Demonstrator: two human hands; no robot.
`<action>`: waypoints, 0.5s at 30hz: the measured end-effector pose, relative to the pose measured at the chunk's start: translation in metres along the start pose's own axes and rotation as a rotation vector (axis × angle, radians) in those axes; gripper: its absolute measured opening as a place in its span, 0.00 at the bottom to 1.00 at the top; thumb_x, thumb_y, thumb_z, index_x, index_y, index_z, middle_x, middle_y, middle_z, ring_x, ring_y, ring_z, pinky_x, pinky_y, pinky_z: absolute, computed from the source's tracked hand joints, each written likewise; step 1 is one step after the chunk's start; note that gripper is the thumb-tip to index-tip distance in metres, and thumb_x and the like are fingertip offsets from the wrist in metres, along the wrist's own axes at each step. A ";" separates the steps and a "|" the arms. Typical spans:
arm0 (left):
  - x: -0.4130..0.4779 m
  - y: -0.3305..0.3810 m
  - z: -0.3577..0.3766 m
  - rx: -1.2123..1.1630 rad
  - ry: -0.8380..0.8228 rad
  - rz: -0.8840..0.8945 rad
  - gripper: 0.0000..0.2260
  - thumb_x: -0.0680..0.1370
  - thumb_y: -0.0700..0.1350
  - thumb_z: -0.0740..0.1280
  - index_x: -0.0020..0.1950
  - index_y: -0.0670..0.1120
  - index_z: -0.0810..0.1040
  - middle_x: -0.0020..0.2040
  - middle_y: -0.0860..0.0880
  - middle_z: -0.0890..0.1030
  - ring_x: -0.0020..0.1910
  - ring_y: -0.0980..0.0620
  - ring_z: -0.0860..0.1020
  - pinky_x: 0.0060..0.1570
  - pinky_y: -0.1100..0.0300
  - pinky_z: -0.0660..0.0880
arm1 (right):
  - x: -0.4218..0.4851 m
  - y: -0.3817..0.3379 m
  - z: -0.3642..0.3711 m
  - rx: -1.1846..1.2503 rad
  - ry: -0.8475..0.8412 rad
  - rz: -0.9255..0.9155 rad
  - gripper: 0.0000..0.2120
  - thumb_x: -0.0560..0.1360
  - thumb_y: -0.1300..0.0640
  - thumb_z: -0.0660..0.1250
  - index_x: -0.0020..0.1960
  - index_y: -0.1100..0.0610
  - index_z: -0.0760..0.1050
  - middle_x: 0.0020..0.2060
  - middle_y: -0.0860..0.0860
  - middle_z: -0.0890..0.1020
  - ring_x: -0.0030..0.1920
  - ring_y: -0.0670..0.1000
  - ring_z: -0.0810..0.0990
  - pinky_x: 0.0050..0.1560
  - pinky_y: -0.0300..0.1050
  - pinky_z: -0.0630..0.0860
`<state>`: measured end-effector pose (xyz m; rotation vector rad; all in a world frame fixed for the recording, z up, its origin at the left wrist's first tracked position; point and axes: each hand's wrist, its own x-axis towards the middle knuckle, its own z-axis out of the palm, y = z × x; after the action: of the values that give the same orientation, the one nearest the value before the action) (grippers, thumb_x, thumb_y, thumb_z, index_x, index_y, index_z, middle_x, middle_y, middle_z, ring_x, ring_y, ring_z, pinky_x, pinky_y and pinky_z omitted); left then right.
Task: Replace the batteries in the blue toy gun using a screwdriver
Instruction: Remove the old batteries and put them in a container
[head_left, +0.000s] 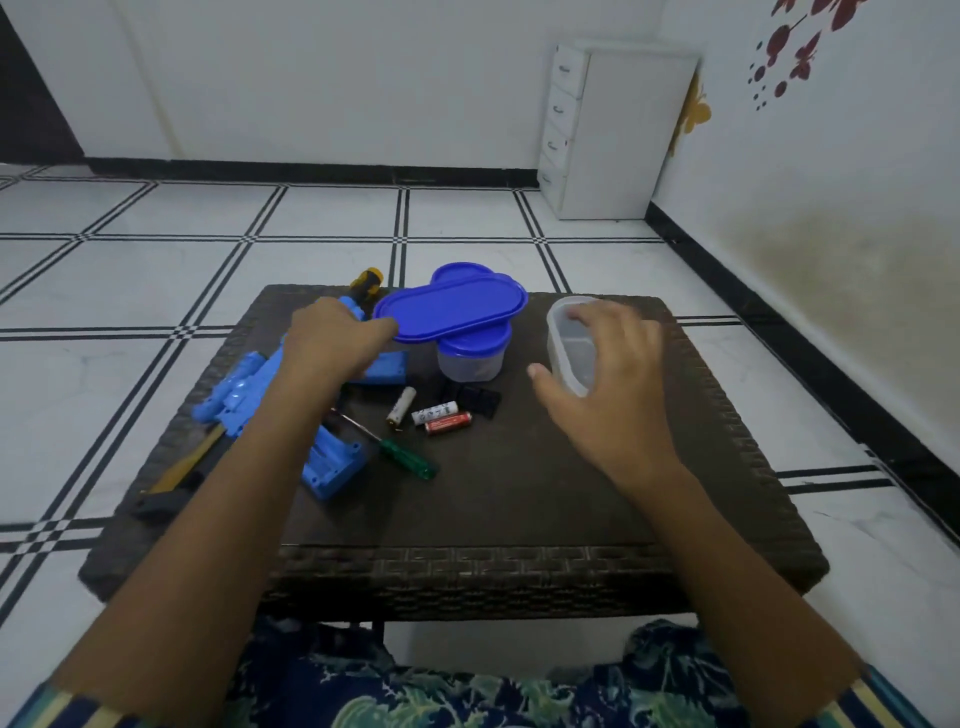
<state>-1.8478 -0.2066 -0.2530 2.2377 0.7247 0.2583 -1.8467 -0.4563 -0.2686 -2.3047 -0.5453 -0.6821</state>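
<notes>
The blue toy gun (244, 387) lies at the left of the dark woven table (519, 499), its open battery compartment (335, 462) facing up. A green-handled screwdriver (402, 457) lies beside it. Three loose batteries (431, 413) sit mid-table next to a small black cover (478, 400). My left hand (337, 338) holds the edge of an oval blue lid (449, 309) lifted above a lidded clear container (472, 353). My right hand (597, 384) grips an open clear container (571, 345), tilted toward me.
A yellow-and-black tool handle (366, 283) lies at the table's far edge behind my left hand. A yellow-handled tool (176, 475) with a black end rests at the front left. A white drawer unit (608, 135) stands against the far wall.
</notes>
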 end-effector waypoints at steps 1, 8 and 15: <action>-0.005 -0.001 -0.002 0.121 -0.026 0.058 0.17 0.70 0.51 0.68 0.43 0.36 0.81 0.40 0.39 0.83 0.37 0.46 0.80 0.38 0.55 0.78 | 0.000 -0.010 0.007 0.062 -0.041 -0.088 0.21 0.71 0.55 0.73 0.62 0.58 0.75 0.58 0.53 0.77 0.60 0.51 0.71 0.59 0.45 0.69; -0.020 -0.023 0.014 0.412 -0.192 0.216 0.16 0.70 0.52 0.71 0.40 0.38 0.84 0.35 0.40 0.82 0.33 0.47 0.78 0.36 0.51 0.78 | -0.003 -0.041 0.070 0.019 -0.617 -0.196 0.17 0.78 0.60 0.63 0.67 0.57 0.71 0.61 0.53 0.75 0.62 0.53 0.69 0.60 0.52 0.72; -0.015 -0.038 0.027 0.429 -0.211 0.307 0.16 0.72 0.53 0.71 0.36 0.39 0.82 0.34 0.42 0.81 0.34 0.47 0.79 0.36 0.50 0.78 | 0.007 -0.047 0.085 -0.228 -0.860 -0.089 0.15 0.78 0.58 0.65 0.64 0.57 0.73 0.59 0.55 0.69 0.62 0.56 0.66 0.59 0.55 0.72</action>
<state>-1.8659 -0.2108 -0.2979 2.7340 0.3414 0.0086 -1.8395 -0.3638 -0.2968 -2.7472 -0.9895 0.2776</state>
